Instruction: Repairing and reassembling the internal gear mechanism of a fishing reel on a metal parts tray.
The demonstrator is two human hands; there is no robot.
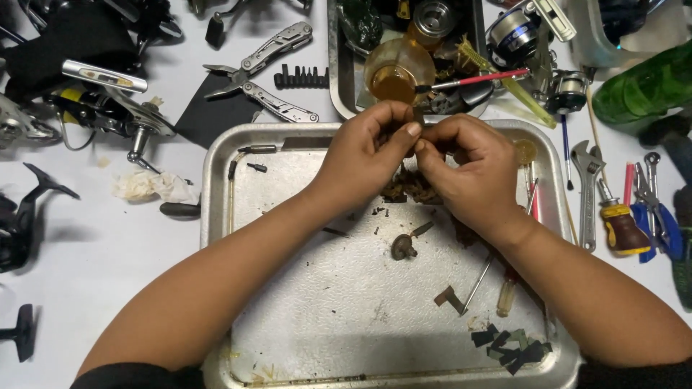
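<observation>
Head view, read left to right with the tray as landmark. The tray is a shallow metal pan on a white surface. Left of the tray lie a crumpled tissue and dark reel parts; beyond its far-left corner, a folding multi-tool. Above the tray's far rim the left hand and right hand meet fingertip to fingertip around a small dark part, brownish and mostly hidden, its shape not discernible. Each grip is nearly closed: thumb and forefinger pinch the part from either side, the other fingers curled in. Directly under the hands, inside the tray, sits a clump of dark grimy debris; nearer the tray's centre, a small round-headed piece; toward its near-right corner, dark scraps. Right of the tray lie an adjustable wrench and a stubby screwdriver.
</observation>
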